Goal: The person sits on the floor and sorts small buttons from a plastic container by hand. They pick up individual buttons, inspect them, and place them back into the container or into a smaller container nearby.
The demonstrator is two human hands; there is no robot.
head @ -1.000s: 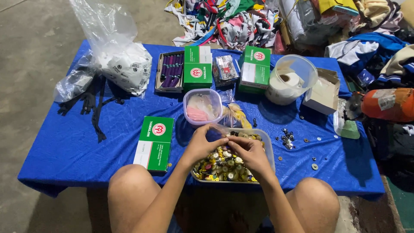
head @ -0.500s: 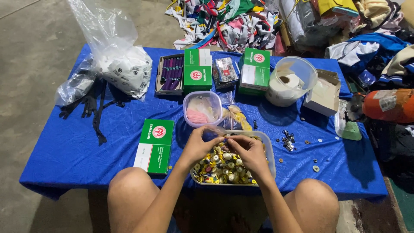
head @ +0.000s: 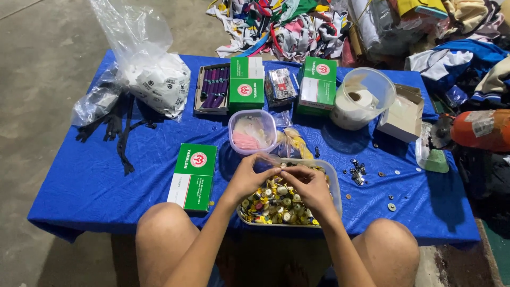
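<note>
Both my hands meet over a clear plastic tub (head: pixel 333 180) full of small gold and coloured metal buttons (head: pixel 273 204), at the near edge of a low table with a blue cloth (head: pixel 95 180). My left hand (head: pixel 249 174) and my right hand (head: pixel 308 183) have their fingertips pinched together around a small piece above the pile; the piece itself is too small to make out. My bare knees rise in front of the table on either side of the tub.
A green box (head: pixel 194 175) lies left of the tub, a small tub with pink contents (head: pixel 252 132) behind it. Farther back: green boxes (head: pixel 247 82), a tray of purple items (head: pixel 212 87), a bucket with a white roll (head: pixel 361 98), a plastic bag (head: pixel 154 79), black straps (head: pixel 119 130), loose metal bits (head: pixel 357 172), heaped cloth (head: pixel 297 26).
My hands have shifted slightly within the tub, fingertips staying pinched together; the view has drifted a little. Nothing else on the table has moved.
</note>
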